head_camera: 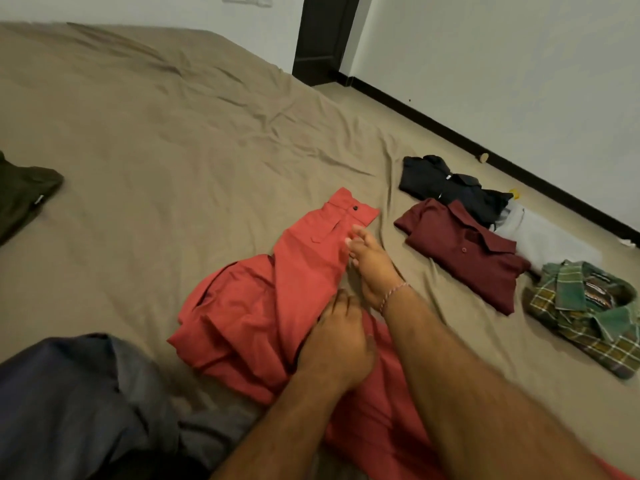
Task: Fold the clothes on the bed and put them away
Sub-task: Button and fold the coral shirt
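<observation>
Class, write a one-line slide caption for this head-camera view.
Both hands fold red trousers on the bed beside folded shirts.

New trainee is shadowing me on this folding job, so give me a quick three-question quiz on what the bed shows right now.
1. True or false: the maroon polo shirt lies folded to the right of the red trousers.
2. Which hand wears a bracelet? A left, B right.
3. Fill in: the garment at the bed's far left edge is dark ____.

Key:
1. True.
2. B: the right hand, resting on the trousers' edge; the left hand grips them lower down.
3. Olive: the olive garment.
</observation>
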A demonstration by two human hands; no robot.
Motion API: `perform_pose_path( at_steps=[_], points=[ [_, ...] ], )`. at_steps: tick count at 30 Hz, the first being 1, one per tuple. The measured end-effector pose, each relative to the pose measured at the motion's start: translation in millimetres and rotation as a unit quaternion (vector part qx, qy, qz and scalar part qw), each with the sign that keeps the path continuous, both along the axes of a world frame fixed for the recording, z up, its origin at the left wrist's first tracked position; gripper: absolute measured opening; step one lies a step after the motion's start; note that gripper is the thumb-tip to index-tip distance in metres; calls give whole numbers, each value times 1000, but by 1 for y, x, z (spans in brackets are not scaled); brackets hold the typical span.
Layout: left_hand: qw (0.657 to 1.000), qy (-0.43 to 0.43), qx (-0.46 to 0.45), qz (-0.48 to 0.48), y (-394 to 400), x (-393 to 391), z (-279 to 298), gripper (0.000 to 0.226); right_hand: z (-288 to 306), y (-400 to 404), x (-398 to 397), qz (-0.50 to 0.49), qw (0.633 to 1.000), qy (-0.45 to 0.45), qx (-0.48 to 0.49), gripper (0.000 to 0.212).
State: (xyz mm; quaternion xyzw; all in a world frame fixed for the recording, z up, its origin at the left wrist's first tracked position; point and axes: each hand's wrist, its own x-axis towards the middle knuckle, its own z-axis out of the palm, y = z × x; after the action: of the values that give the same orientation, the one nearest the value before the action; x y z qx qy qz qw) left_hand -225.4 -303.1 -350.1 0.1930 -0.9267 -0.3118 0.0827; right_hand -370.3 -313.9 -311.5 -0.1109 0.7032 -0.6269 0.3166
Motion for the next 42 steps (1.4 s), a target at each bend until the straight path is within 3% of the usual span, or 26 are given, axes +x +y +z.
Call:
perform_pose_path(
  at_steps=[8, 10, 12, 16, 19, 20, 23, 24, 26, 28, 30, 36, 39, 42],
  points=[
    [999, 9, 36, -27, -4, 1, -13, 84, -2, -54, -35, -102, 992, -74, 16, 24],
    [999, 13, 31, -24, -3, 2, -13, 85, -4, -52, -41, -145, 982, -111, -42, 13],
    [999, 14, 21, -24, -3, 3, -10, 87, 1, -39, -48, -203, 966, -93, -134, 12],
    [999, -19, 25, -25, 1, 7, -8, 90, 34, 38, -47, -312, 914, -27, -257, 33],
    [997, -57, -37, -41, 4, 10, -2, 52, 60, 133, -28, -334, 898, -7, -287, 53],
    [997, -50, -57, -34, 7, 10, 1, 50, 66, 166, -18, -357, 886, -4, -296, 55],
    [998, -18, -17, -54, 20, 17, 29, 82, 62, 251, 15, -439, 839, -7, -321, 31],
    [998, -42, 13, -38, 21, 21, 32, 93, 53, 270, 24, -467, 825, -10, -316, 30],
    [991, -114, 50, -47, 28, 22, 38, 78, 37, 306, 44, -483, 825, -10, -292, 38],
    [986, -147, 66, -51, 33, 25, 37, 66, 21, 338, 62, -451, 854, 1, -260, 57],
    [985, -161, 44, -43, 39, 33, 34, 68, 11, 363, 79, -403, 885, 7, -235, 64],
    [971, -185, -137, -62, 61, 55, 27, 66, 0, 409, 101, -405, 895, 6, -189, 20],
    [934, -204, -265, -124, 83, 73, 40, 58, -5, 428, 101, -378, 917, 87, -93, 27],
    [935, -146, -290, -145, 103, 100, 60, 43, -12, 445, 96, -316, 942, 117, 0, 48]
  ],
)
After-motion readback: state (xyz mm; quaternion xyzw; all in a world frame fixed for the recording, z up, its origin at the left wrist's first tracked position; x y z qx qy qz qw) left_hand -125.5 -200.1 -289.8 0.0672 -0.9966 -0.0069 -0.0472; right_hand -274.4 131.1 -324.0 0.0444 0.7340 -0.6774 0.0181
